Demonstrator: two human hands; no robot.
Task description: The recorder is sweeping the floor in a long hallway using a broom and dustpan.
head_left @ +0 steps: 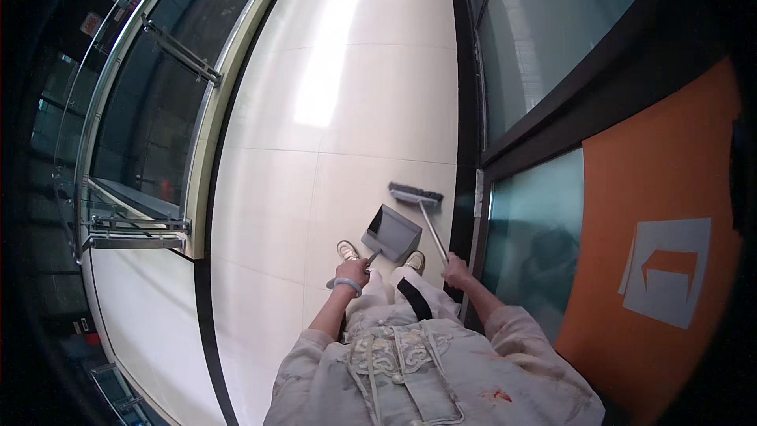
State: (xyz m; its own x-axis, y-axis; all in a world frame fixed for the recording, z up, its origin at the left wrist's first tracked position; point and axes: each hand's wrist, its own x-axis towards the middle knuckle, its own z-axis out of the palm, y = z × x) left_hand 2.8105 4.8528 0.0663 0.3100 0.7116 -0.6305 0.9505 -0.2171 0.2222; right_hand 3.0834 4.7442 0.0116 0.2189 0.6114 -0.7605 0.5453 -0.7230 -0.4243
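Note:
My left hand [352, 270] is closed round the handle of a grey dustpan [394, 234], which is down by my shoes with its open side facing away to the left. A pale bangle circles that wrist. In my right hand [456, 270] is the pole of a broom [415, 194]; its grey head with dark bristles is just beyond the dustpan, apart from it. The broom head looks slightly blurred. Whether the bristles touch the floor, I cannot tell.
Pale glossy floor tiles [276, 213] stretch ahead between dark borders. A glass railing with metal rails [181, 55] runs along the left. On the right are dark-framed glass panels [532, 229] and an orange panel [607, 292] with a white sheet. My shoes [347, 250] stand close to the dustpan.

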